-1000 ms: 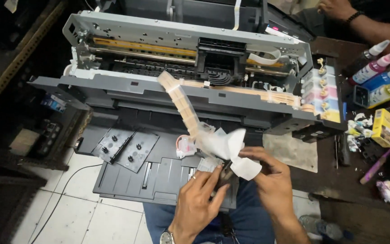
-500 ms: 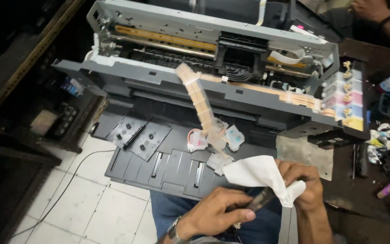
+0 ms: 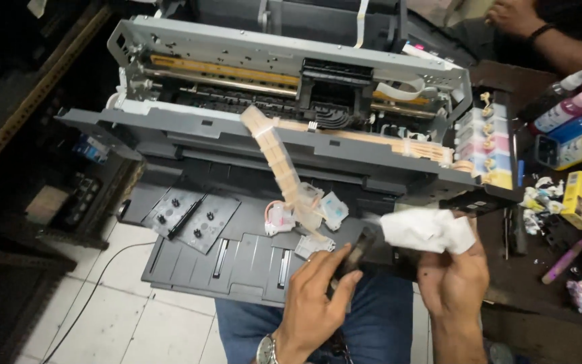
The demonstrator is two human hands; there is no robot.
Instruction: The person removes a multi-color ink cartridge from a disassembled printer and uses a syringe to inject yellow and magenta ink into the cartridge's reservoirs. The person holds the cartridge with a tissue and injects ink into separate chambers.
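Observation:
An opened grey printer [image 3: 291, 135] sits in front of me with its cover off and its paper tray [image 3: 237, 263] pulled out. A beige bundle of ink tubes [image 3: 281, 158] hangs down to several small clear ink dampers [image 3: 318, 212] lying on the tray. My left hand [image 3: 314, 303] grips a small dark part [image 3: 355, 253] by the tray's front edge. My right hand [image 3: 456, 280] holds a crumpled white tissue [image 3: 429, 229] right beside that part.
The side ink tank block [image 3: 490, 145] shows coloured inks. Ink bottles [image 3: 574, 114], a yellow box [image 3: 579, 199] and stained tissue scraps [image 3: 540, 195] lie on the brown table to the right. Another person's arm [image 3: 540, 30] reaches in at top right. White floor tiles [image 3: 136, 323] lie below.
The hands have come up from my lap toward the tray edge. The tissue has bunched up in my right hand and moved up beside the dark part.

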